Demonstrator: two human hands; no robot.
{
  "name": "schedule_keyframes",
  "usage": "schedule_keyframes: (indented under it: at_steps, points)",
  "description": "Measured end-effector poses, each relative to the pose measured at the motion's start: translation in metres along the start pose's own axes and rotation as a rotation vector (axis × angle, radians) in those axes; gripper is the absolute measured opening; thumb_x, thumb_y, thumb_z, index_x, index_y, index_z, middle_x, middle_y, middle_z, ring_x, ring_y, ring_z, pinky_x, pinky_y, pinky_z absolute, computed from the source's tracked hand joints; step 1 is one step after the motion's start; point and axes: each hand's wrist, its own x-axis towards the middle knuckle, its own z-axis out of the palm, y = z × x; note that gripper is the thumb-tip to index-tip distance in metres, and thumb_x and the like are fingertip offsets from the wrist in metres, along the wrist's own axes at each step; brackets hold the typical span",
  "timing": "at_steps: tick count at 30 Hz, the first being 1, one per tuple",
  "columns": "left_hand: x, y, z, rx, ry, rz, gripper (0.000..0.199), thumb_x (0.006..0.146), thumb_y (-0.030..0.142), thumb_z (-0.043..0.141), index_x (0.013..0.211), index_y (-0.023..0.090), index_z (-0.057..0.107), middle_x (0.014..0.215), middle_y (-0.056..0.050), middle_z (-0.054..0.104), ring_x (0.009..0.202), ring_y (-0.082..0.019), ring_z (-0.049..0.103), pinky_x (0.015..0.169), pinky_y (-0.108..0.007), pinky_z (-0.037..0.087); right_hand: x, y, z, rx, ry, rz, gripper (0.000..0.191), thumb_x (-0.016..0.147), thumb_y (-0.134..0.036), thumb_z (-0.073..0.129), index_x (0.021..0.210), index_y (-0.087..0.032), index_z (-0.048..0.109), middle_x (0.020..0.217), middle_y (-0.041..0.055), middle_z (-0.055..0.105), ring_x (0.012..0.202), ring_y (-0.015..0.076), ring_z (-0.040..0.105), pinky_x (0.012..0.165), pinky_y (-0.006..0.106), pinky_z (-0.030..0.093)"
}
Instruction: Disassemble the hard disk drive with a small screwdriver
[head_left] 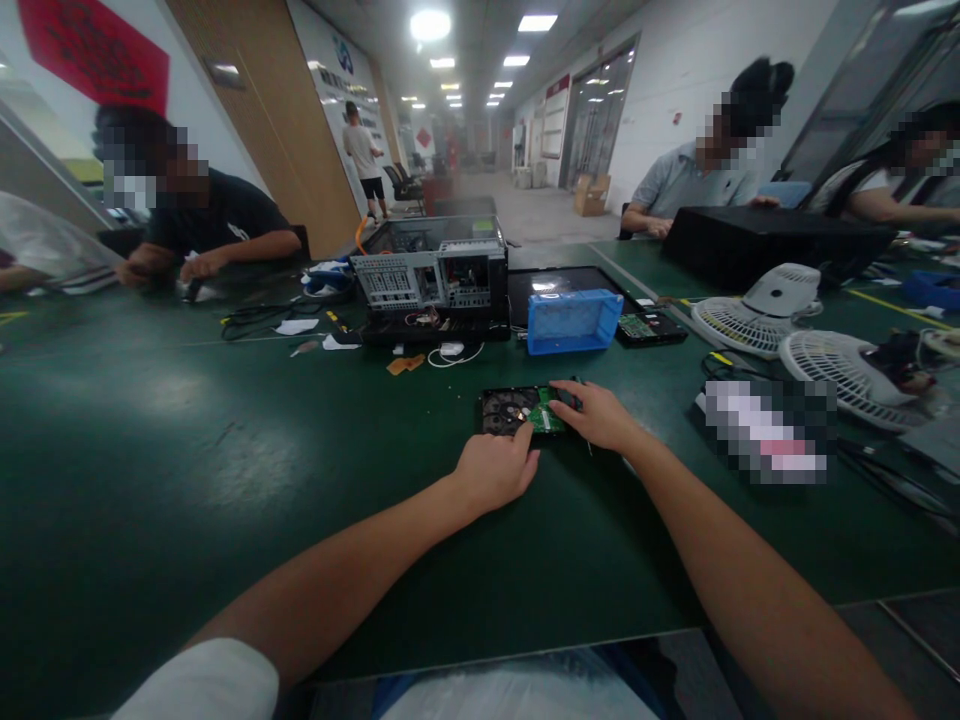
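A hard drive (504,412) lies flat on the green table in front of me, its green circuit board facing up at the right part. My left hand (496,468) grips its near edge, with the index fingertip on the board and the other fingers curled. At the drive's right end, my right hand (596,415) has thumb and forefinger closed on the corner and board. A dark slim object (571,399) shows between those fingers, and a thin metal rod sticks out below the palm; I cannot make out whether they are one tool.
Beyond the drive stand an opened computer case (431,280) and a blue plastic bin (574,322). Another drive with a green board (651,328) lies right of the bin. White fan parts (750,310) and cables crowd the right. Co-workers sit across the table on both sides.
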Motion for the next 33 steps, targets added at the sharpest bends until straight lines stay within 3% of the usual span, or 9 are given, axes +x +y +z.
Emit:
schedule_keyframes:
  at_steps: [12, 18, 33]
  points:
    - [-0.004, 0.001, -0.002, -0.06, 0.109, 0.036, 0.046, 0.103, 0.041, 0.036, 0.142, 0.017, 0.045, 0.111, -0.01, 0.074, 0.087, -0.025, 0.073, 0.069, -0.036, 0.055, 0.0, 0.002, 0.001, 0.001, -0.005, 0.028, 0.057, 0.097, -0.055, 0.05, 0.144, -0.023, 0.056, 0.111, 0.0107, 0.072, 0.098, 0.0251, 0.065, 0.089, 0.034, 0.046]
    - [-0.002, -0.001, 0.0, -0.057, 0.083, 0.029, 0.046, 0.103, 0.041, 0.038, 0.141, 0.018, 0.046, 0.11, -0.011, 0.074, 0.085, -0.023, 0.073, 0.068, -0.034, 0.054, 0.002, 0.006, 0.007, -0.025, -0.005, 0.024, 0.063, 0.097, -0.061, 0.046, 0.148, -0.025, 0.051, 0.123, 0.0113, 0.069, 0.106, 0.0265, 0.064, 0.092, 0.035, 0.047]
    - [-0.001, 0.0, -0.001, -0.018, 0.039, 0.006, 0.049, 0.102, 0.041, 0.036, 0.143, 0.017, 0.046, 0.11, -0.012, 0.074, 0.09, -0.028, 0.073, 0.072, -0.04, 0.056, 0.004, 0.003, 0.011, -0.1, -0.005, 0.033, 0.055, 0.099, -0.059, 0.043, 0.141, -0.027, 0.057, 0.117, 0.0096, 0.072, 0.105, 0.0269, 0.065, 0.09, 0.034, 0.047]
